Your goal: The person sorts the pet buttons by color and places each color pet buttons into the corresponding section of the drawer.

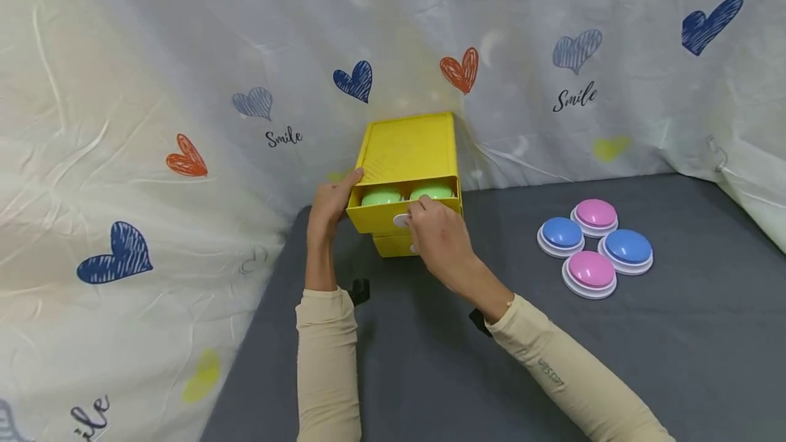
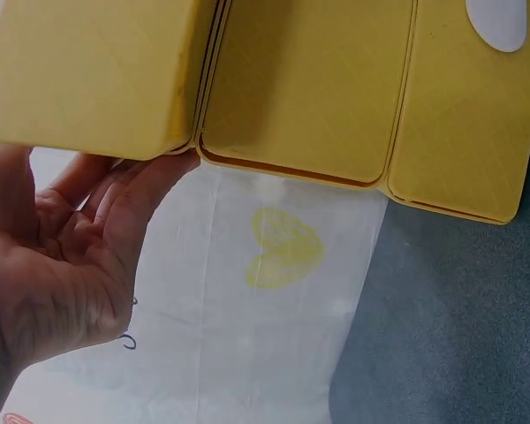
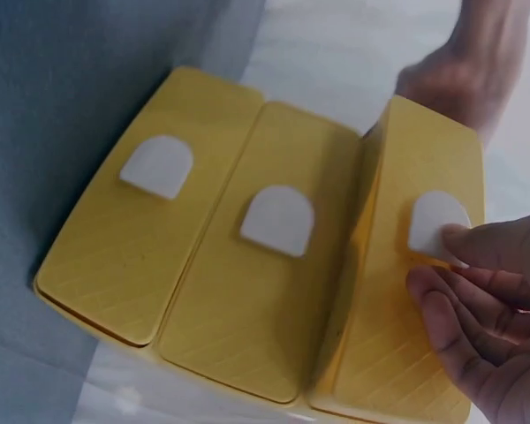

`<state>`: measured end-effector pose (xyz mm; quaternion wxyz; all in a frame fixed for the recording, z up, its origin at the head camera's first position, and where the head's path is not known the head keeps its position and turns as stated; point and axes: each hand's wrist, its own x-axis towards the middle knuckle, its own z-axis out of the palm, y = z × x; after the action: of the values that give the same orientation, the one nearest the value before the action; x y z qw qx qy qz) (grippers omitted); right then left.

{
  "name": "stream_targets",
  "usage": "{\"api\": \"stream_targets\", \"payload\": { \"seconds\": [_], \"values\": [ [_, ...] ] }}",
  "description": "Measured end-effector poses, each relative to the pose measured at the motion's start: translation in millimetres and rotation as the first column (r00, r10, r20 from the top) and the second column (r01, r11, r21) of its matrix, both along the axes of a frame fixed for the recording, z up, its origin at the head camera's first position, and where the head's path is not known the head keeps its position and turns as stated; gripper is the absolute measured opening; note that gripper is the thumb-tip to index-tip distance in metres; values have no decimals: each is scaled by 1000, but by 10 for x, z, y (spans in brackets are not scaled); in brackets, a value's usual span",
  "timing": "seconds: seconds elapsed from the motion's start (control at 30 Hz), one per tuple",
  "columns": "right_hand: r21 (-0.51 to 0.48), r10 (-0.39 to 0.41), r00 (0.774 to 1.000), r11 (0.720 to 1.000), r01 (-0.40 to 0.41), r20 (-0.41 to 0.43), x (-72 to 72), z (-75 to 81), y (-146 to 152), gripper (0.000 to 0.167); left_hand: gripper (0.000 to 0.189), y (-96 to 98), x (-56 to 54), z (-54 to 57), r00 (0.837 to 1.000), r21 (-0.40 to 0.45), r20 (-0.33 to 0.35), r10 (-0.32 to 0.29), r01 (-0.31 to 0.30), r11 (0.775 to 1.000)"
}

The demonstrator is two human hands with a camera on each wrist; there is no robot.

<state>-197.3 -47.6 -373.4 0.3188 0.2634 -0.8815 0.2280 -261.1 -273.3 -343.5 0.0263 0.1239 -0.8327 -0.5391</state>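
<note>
"Smile" lettering [image 1: 284, 136] behind yellow drawer box [image 1: 408, 149]

Screened-off tabletop space, kind of room unclear, creased white heart-printed cloth curtain [image 1: 399, 5] lettered "Smile" along far and left edges of a flat dark-grey table [image 1: 706, 353]

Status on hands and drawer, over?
Right hand pinching white handle of top drawer; left hand against yellow cabinet. Drawer open, two green domes inside. Blue domes and pink domes off right, clear of drawer.
</note>
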Motion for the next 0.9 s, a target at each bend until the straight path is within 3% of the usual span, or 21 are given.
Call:
{"api": "stream_targets", "payload": {
  "seconds": [0.23,0.4,0.67,0.83,0.9],
  "values": [
    [1,17,997,1000,-18,71,-344,-1,57,30,50,122,-15,-51,999,98,48,3,-8,995],
    [17,2,995,1000,-4,102,-479,-13,135,19,52,215,-82,-60,998,110,56,6,-12,994],
    [-2,50,988,999,-50,147,-538,-47,157,12,66,176,-106,-27,998,100,54,18,-23,995],
    [-36,94,946,996,-87,310,-487,-224,215,17,78,114,-78,-24,997,100,80,16,-24,995],
    [-30,123,932,992,-120,340,-482,-286,214,16,75,95,-81,6,996,85,77,36,-43,995]
  ]
}}
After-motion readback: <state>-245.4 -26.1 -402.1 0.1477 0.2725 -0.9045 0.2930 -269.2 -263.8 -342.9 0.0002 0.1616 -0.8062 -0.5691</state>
